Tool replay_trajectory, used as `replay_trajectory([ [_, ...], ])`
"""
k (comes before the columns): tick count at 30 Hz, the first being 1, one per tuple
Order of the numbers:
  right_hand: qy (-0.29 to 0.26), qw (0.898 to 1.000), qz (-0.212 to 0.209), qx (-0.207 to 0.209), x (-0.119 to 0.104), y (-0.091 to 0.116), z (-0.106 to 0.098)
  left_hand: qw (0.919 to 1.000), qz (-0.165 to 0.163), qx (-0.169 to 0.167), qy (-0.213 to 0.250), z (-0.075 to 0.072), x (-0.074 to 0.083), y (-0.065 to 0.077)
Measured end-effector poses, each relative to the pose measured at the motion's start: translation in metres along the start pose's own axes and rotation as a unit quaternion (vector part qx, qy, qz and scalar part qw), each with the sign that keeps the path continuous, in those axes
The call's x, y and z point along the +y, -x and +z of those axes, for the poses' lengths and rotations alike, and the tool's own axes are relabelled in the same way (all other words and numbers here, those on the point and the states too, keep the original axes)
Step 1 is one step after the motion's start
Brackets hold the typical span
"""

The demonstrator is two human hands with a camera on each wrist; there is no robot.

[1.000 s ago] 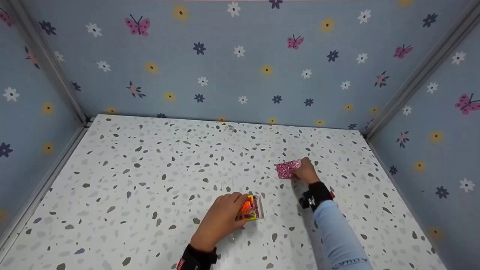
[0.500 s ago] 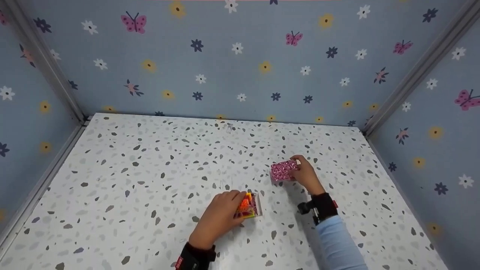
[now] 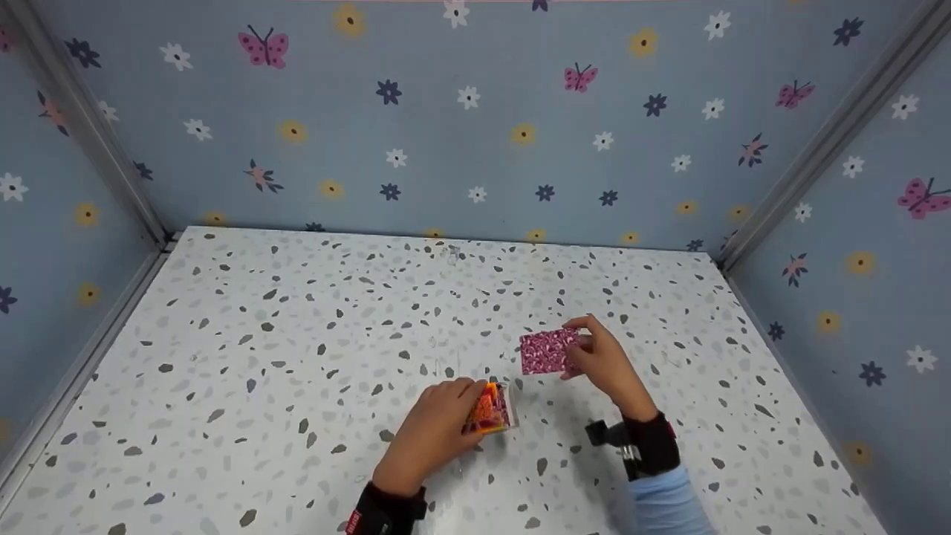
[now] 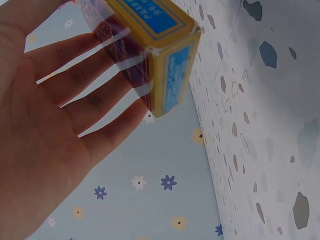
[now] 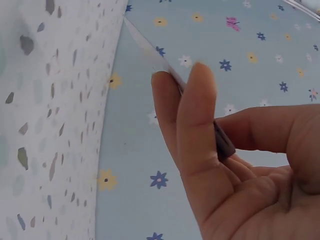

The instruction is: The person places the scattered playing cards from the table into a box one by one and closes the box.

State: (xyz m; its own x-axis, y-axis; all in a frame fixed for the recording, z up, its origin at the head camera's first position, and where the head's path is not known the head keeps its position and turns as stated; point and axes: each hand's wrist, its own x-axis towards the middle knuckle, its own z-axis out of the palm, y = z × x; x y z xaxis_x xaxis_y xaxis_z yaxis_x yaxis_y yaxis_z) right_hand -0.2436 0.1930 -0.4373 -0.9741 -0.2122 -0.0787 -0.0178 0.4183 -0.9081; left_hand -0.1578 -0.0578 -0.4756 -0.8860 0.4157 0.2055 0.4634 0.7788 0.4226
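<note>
My left hand (image 3: pixel 431 431) grips a small card box (image 3: pixel 492 412) low over the table, thumb and fingers around its sides. In the left wrist view the box (image 4: pixel 175 75) has yellow edges, blue labels with writing and a clear-looking, dark red part. To the upper right of it, my right hand (image 3: pixel 609 368) pinches pink-and-white patterned playing cards (image 3: pixel 546 351) between thumb and fingers, pattern up. Edge-on in the right wrist view, the cards (image 5: pixel 226 145) lie between thumb and fingers; how many there are I cannot tell. A small gap separates cards and box.
Beneath both hands lies a white speckled table (image 3: pixel 297 312). Blue flowered walls (image 3: pixel 446 119) rise at its back and sides, joined by grey metal corner posts (image 3: pixel 817 148). Each wrist wears a black strap (image 3: pixel 654 446).
My right hand has moved left and nearer to me with the cards, tilting them flatter to view. The left hand and box have hardly moved.
</note>
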Motion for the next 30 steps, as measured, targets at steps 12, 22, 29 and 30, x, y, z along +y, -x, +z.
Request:
replay_trajectory([
  [12, -0.038, 0.997, -0.032, -0.057, -0.019, 0.034, 0.008, 0.9998, 0.019, 0.006, 0.003, 0.000, -0.001, 0.000],
  [22, -0.008, 0.993, -0.039, -0.115, -0.014, 0.036, 0.017, 0.9991, 0.006, 0.002, 0.041, -0.002, -0.001, 0.000],
  [29, -0.014, 0.989, -0.034, -0.144, -0.016, 0.038, 0.023, 0.9994, 0.003, 0.003, 0.033, -0.001, -0.001, -0.001],
  [30, -0.017, 0.989, -0.031, -0.147, -0.016, 0.038, 0.023, 0.9995, 0.003, 0.003, 0.031, -0.001, -0.001, -0.001],
])
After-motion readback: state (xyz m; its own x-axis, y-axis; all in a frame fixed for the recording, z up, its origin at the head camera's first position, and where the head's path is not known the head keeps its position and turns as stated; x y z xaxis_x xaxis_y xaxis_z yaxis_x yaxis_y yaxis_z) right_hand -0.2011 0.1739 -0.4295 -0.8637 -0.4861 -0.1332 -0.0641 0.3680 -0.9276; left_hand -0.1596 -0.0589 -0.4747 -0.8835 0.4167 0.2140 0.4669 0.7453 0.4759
